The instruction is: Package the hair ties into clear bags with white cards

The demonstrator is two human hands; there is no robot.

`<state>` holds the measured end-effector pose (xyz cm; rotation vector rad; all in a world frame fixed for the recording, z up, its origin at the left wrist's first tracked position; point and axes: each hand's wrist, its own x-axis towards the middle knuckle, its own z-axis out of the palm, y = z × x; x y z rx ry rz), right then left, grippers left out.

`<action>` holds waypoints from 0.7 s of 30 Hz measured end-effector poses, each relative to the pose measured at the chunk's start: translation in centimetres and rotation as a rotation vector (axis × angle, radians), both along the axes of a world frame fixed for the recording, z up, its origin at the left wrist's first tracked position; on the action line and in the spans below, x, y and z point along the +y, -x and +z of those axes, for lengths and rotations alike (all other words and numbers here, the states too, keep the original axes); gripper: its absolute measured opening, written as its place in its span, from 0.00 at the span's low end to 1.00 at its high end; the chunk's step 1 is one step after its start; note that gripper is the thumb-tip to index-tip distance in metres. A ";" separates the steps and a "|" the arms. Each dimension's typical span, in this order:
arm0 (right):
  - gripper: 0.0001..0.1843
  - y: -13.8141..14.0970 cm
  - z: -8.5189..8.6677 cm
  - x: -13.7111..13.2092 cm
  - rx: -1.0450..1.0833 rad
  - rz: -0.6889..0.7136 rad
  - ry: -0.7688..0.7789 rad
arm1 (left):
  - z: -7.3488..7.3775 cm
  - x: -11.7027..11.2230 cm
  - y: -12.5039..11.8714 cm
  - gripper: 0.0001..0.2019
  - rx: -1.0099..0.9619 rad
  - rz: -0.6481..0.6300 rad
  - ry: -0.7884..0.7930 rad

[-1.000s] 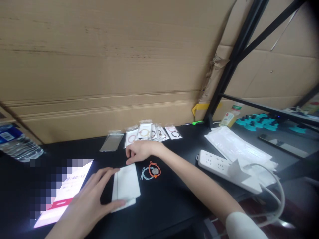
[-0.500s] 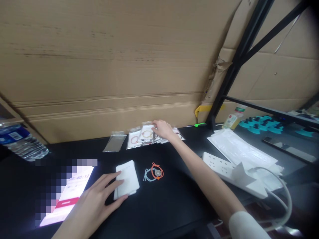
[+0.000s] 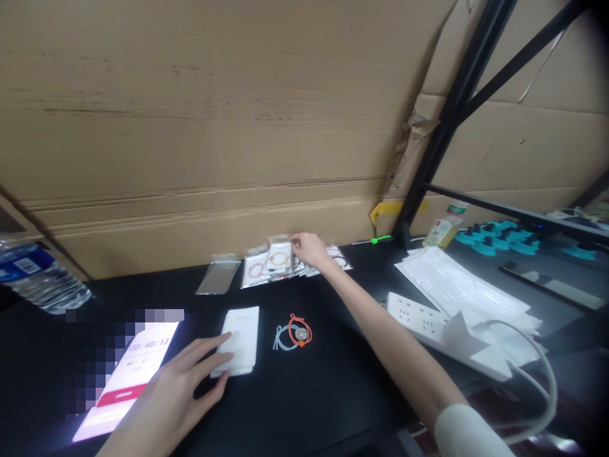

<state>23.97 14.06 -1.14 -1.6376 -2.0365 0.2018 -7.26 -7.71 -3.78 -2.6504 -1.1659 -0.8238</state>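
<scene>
My left hand lies with fingers spread on the left part of a stack of white cards, its thumb by the near edge. My right hand reaches to the back of the table. Its fingers are closed at the right edge of a packaged bracelet, a yellowish loop on white card in a clear bag. Similar bagged bracelets lie around and under it; the fingertips are partly hidden. An orange bracelet and a light blue bracelet overlap on the table, with a round silvery piece.
A clear bag lies left of the packets. A lit phone and a water bottle are at the left. At the right are a power strip, white plastic sheets and a black frame post. Cardboard stands behind.
The stack of cards has turned and shifted slightly left and nearer under my left hand, its edges more even. My right hand stays at the packets, almost unmoved.
</scene>
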 end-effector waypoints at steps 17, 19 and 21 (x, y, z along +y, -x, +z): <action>0.06 0.7 3.2 -0.9 0.590 0.124 -0.252 | 0.9 0.5 -1.1 0.14 -0.183 0.144 0.110; 0.08 1.0 4.1 -1.5 0.658 0.191 -0.234 | 2.1 1.6 -2.4 0.19 -0.376 0.293 0.154; 0.10 1.3 5.1 -2.2 0.723 0.266 -0.191 | 3.6 3.4 -3.6 0.24 -0.640 0.333 0.287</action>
